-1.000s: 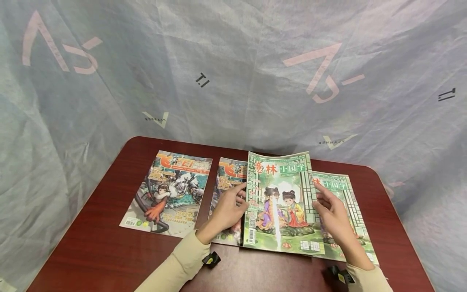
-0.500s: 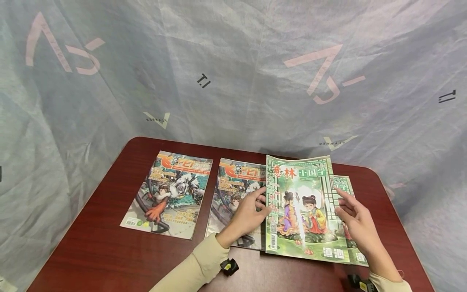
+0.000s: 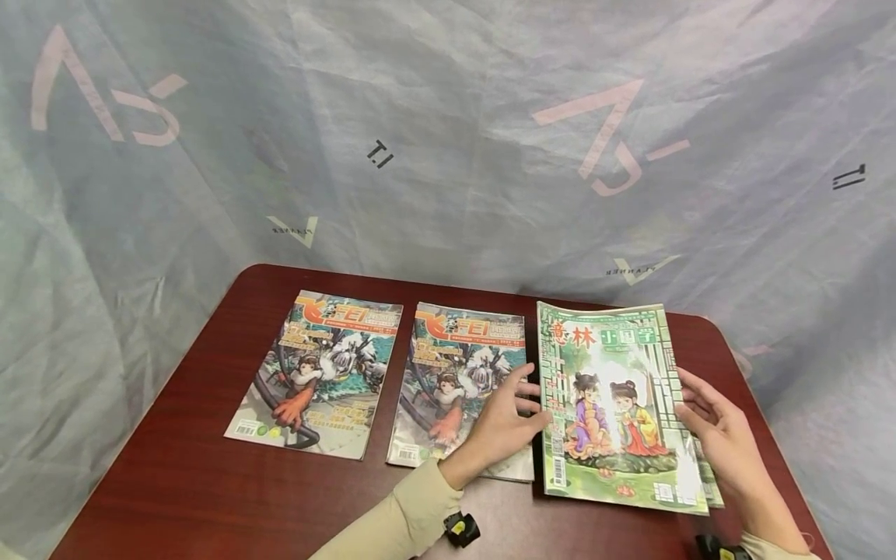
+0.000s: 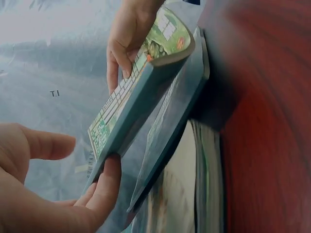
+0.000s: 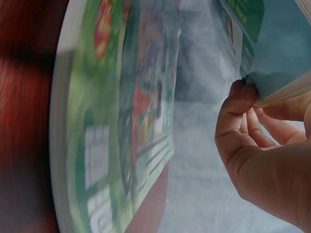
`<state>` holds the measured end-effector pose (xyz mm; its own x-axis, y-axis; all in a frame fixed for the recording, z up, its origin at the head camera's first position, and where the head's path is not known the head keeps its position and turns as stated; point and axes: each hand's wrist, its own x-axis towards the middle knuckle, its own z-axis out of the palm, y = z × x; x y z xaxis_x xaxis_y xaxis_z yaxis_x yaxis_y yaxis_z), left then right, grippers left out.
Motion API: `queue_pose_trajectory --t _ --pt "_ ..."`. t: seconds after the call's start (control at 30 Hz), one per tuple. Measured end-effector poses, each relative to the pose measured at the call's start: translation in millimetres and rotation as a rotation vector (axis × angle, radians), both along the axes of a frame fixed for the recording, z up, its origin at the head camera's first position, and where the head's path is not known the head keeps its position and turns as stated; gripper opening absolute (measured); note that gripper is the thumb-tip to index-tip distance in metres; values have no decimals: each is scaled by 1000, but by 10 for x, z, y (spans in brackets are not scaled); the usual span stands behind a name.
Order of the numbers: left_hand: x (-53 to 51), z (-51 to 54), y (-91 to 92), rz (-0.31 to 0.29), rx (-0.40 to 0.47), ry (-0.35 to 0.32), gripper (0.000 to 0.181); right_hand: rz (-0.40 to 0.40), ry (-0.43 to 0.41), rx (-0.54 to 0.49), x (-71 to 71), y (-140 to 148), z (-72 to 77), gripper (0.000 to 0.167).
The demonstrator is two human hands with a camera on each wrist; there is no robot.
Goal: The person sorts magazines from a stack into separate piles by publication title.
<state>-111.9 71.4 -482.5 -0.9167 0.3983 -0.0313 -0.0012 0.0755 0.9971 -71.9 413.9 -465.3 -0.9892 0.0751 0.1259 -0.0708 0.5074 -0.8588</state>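
Observation:
A green magazine [image 3: 616, 389] with two cartoon children on its cover is held above the table, at the right in the head view. My left hand [image 3: 500, 424] holds its spine side; in the left wrist view one finger [image 4: 109, 179] touches the spine while another digit stands clear of it. At the opposite edge, my right hand [image 3: 721, 428] pinches the magazine, thumb against fingers, as the right wrist view shows. Beneath lies a matching green magazine [image 3: 710, 478], mostly covered in the head view. In the left wrist view a gap shows between the two.
Two like magazines with grey-blue, orange-titled covers lie flat to the left: one magazine [image 3: 315, 373] farther left, the other magazine [image 3: 448, 373] partly behind my left hand. The dark red table [image 3: 210, 498] ends at a grey printed cloth [image 3: 434, 155].
Both hands have moved right with the green magazine. It now uncovers most of the second orange-titled magazine and hides nearly all of the other green one.

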Motion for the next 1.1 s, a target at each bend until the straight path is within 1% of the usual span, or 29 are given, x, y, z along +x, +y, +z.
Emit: queue_pose_trajectory --t 0.1,0.2,0.3,0.4,0.57,0.77,0.8,0.9,1.1 --pt "13 -17 82 -28 38 -24 82 4 -11 -110 6 103 -21 60" --pt "35 -16 172 -56 65 -43 84 -7 -26 -191 21 209 -43 61" --pt "58 -6 258 -79 74 -62 86 -35 -34 -158 42 297 -61 61" --pt "74 -4 322 -99 63 -77 87 -57 -53 -117 42 354 -76 60" --pt "92 -27 395 -117 55 -106 89 -81 -89 -115 -4 401 -115 59" --pt "111 -51 481 -106 64 -162 93 -129 -102 -171 -27 416 -167 55" --pt "115 -50 492 -102 63 -171 94 -141 -106 -169 -26 411 -179 54" --pt "126 -52 514 -92 60 -188 94 -174 -115 -147 -26 399 -215 52" --pt "125 -70 529 -81 71 -189 93 -234 -131 -64 -30 390 -265 50"
